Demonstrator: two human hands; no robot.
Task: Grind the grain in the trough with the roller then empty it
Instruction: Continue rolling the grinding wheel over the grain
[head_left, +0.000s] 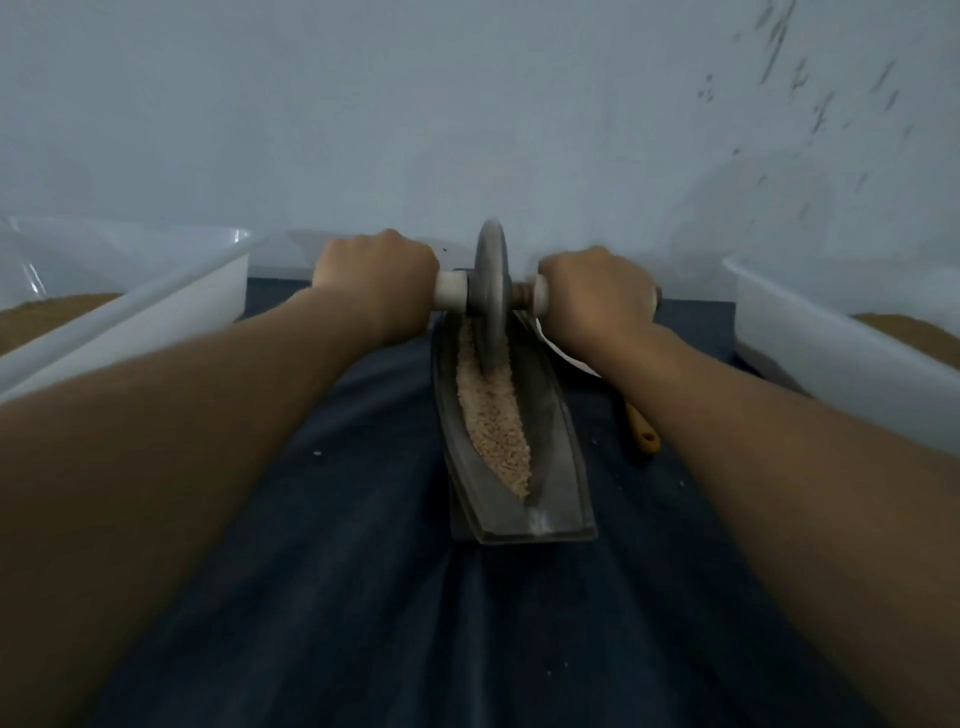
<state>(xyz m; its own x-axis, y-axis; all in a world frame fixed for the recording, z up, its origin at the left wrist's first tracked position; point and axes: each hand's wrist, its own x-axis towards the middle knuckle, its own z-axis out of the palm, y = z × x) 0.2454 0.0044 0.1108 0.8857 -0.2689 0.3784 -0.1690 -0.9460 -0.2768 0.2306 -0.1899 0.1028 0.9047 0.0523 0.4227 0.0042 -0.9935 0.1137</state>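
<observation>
**At the far end of the trough, both hands on the roller**

On the dark blue cloth (363, 571) in the middle of the scene, a long grey trough (524, 499) runs from near to far, shaped like a narrow boat. Pale grain (493, 421) lies in a strip along its groove, from near the pointed near tip up to the far part. The roller (491, 291), a grey disc on a crossbar, stands upright on its edge in the groove at the far end, its lower rim down in the grain. The rim looks blurred.

The left hand (376, 275) grips the white handle on the left of the disc, fingers curled tightly round it, knuckles up. The right hand (597, 291) grips the handle on the right in the same way, fingers wrapped fully round. Both forearms reach out straight from the near side, one on each side of the trough.

To the left a white tub (156, 301) sits on the cloth's edge with something brown in it. A second white tub (831, 353) stands on the right, also with brown contents. Just right of the trough a wooden handle (641, 426) lies on the cloth, its far part hidden under the right forearm. Behind everything is a pale wall (467, 104).
</observation>
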